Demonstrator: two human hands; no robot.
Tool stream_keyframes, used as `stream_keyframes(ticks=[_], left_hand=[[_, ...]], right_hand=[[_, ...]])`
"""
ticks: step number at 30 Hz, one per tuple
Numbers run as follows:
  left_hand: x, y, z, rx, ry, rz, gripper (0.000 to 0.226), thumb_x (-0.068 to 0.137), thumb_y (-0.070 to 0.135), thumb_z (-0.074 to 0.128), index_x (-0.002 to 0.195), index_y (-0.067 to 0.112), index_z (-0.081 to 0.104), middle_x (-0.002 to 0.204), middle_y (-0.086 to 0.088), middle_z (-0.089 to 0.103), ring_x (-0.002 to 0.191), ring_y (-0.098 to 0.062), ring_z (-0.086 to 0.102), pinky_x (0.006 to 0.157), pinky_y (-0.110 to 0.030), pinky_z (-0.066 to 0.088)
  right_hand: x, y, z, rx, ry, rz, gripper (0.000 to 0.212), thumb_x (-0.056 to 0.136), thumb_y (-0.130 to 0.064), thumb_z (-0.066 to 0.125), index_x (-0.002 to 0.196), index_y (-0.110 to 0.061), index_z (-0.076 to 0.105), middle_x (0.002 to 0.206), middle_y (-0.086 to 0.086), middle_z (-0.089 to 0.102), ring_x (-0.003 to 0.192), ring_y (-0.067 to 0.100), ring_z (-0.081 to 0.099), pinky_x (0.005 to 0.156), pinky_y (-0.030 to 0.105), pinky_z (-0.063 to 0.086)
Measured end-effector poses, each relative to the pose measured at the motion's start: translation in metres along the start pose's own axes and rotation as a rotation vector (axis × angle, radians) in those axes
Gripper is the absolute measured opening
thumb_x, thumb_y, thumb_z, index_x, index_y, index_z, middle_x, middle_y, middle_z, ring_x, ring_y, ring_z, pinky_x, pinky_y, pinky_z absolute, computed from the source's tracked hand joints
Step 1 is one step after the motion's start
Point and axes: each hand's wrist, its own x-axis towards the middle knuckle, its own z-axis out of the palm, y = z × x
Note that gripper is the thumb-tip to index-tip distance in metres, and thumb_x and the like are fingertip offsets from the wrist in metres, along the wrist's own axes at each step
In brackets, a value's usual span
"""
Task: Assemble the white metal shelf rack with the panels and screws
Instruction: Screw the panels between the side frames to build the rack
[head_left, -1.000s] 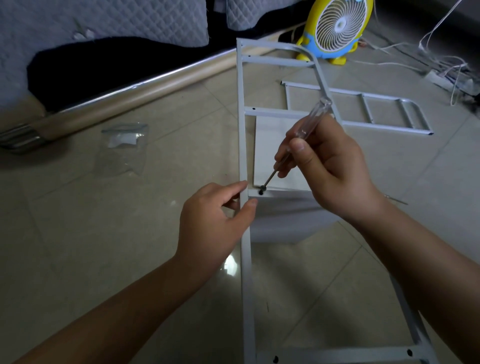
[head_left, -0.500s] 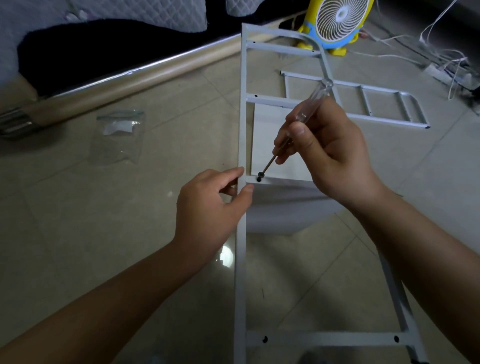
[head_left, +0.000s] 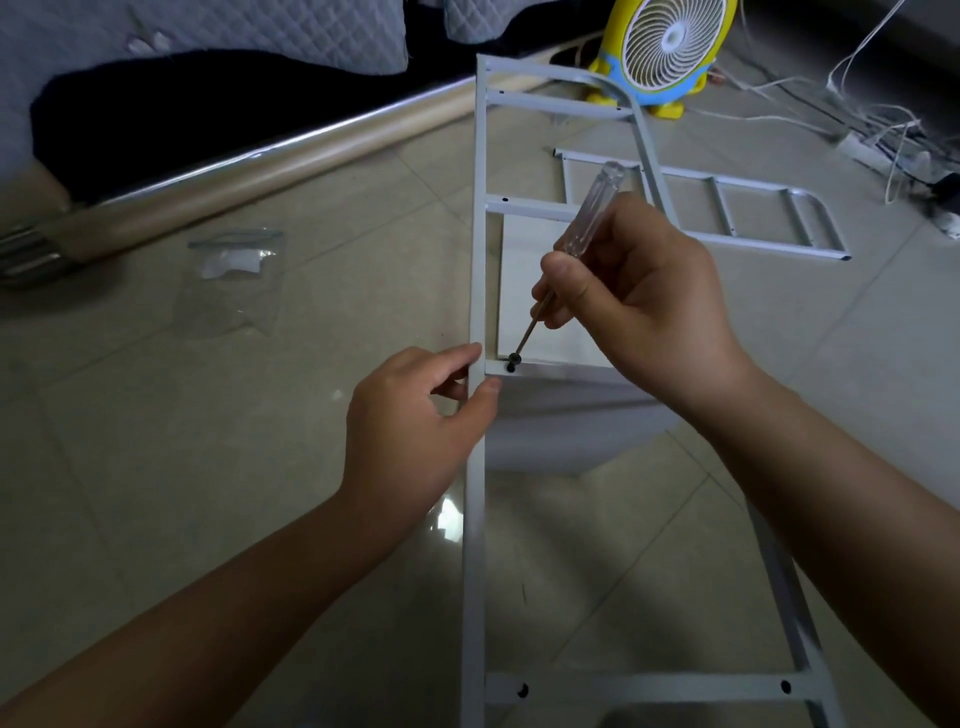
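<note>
A white metal side frame runs from the bottom of the view up to a rounded top. A white shelf panel hangs under its middle crossbar. My left hand pinches the frame's left upright between thumb and forefinger, just below that crossbar. My right hand grips a clear-handled screwdriver, and the tip sits on a dark screw at the crossbar's left end.
A second white side frame lies flat on the tiled floor behind. A clear plastic bag lies to the left. A yellow fan stands at the back, cables and a power strip at the right, a bed edge at the left.
The view has dropped slightly, so the frame sits higher and its lower crossbar shows fully. Both hands keep their holds; the screwdriver stays on the screw.
</note>
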Motion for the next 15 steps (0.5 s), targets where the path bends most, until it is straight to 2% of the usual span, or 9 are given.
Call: stream_keyframes(ticks=[4,5,6,8,10,11,12,14,15], left_hand=[[-0.001,-0.002,0.000,0.016,-0.011,0.009,0.039,0.075,0.027,0.060,0.107,0.006,0.068,0.080,0.002,0.064,0.072,-0.009,0.058,0.067,-0.007,0.038],[-0.001,-0.002,0.000,0.015,-0.019,0.010,0.039,0.076,0.027,0.060,0.108,0.006,0.068,0.081,0.004,0.062,0.072,-0.009,0.058,0.067,-0.007,0.039],[-0.001,-0.003,-0.001,0.015,-0.028,0.009,0.037,0.077,0.026,0.062,0.109,0.006,0.067,0.082,0.004,0.061,0.073,-0.009,0.058,0.068,-0.008,0.039],[-0.001,-0.002,-0.001,0.012,-0.040,-0.010,0.033,0.081,0.020,0.068,0.112,0.008,0.066,0.086,0.002,0.062,0.074,-0.005,0.056,0.069,-0.008,0.039],[0.001,-0.001,-0.001,-0.007,-0.050,-0.059,0.035,0.081,0.016,0.067,0.116,0.011,0.064,0.089,0.005,0.060,0.074,0.002,0.053,0.068,-0.003,0.038],[0.003,0.000,-0.001,-0.025,-0.055,-0.085,0.037,0.081,0.016,0.066,0.118,0.012,0.062,0.088,0.009,0.058,0.074,0.004,0.051,0.067,-0.001,0.038],[0.005,0.000,0.000,-0.052,-0.058,-0.118,0.039,0.082,0.017,0.066,0.120,0.013,0.060,0.087,0.013,0.056,0.074,0.005,0.051,0.066,-0.001,0.039],[0.009,0.000,0.001,-0.115,-0.059,-0.206,0.048,0.082,0.019,0.066,0.127,0.017,0.052,0.083,0.017,0.051,0.074,0.002,0.053,0.066,-0.005,0.041],[0.010,-0.001,0.001,-0.140,-0.063,-0.244,0.050,0.082,0.020,0.066,0.129,0.017,0.049,0.083,0.017,0.051,0.073,0.000,0.053,0.065,-0.006,0.042]], right_hand=[[0.007,-0.008,-0.009,-0.088,-0.115,0.014,0.006,0.082,-0.021,0.056,0.080,-0.024,0.051,0.078,0.006,0.066,0.072,0.015,0.066,0.065,0.038,0.055],[0.009,-0.010,-0.011,-0.089,-0.140,0.015,0.008,0.081,-0.019,0.057,0.082,-0.024,0.052,0.080,0.008,0.065,0.073,0.017,0.065,0.063,0.037,0.055],[0.010,-0.013,-0.015,-0.066,-0.158,0.020,0.015,0.080,-0.016,0.058,0.087,-0.027,0.050,0.081,0.009,0.065,0.072,0.016,0.065,0.060,0.031,0.053],[0.011,-0.018,-0.020,-0.056,-0.210,-0.001,0.043,0.080,-0.008,0.060,0.109,-0.032,0.040,0.080,0.008,0.066,0.064,0.011,0.063,0.056,0.018,0.049],[0.013,-0.021,-0.024,-0.165,-0.268,-0.068,0.068,0.080,-0.003,0.060,0.130,-0.028,0.020,0.078,0.009,0.066,0.061,0.011,0.063,0.057,0.014,0.048],[0.015,-0.023,-0.026,-0.242,-0.282,-0.099,0.071,0.080,-0.005,0.060,0.134,-0.024,0.018,0.076,0.009,0.066,0.061,0.010,0.063,0.057,0.014,0.048],[0.018,-0.024,-0.028,-0.335,-0.286,-0.133,0.065,0.079,-0.008,0.060,0.133,-0.019,0.026,0.074,0.009,0.067,0.062,0.011,0.062,0.057,0.015,0.048],[0.028,-0.026,-0.033,-0.549,-0.284,-0.192,0.042,0.079,-0.021,0.057,0.116,-0.004,0.045,0.073,0.009,0.068,0.067,0.014,0.059,0.059,0.023,0.044],[0.034,-0.028,-0.037,-0.654,-0.296,-0.180,0.039,0.080,-0.029,0.052,0.107,-0.001,0.047,0.074,0.009,0.066,0.068,0.017,0.057,0.061,0.028,0.041]])
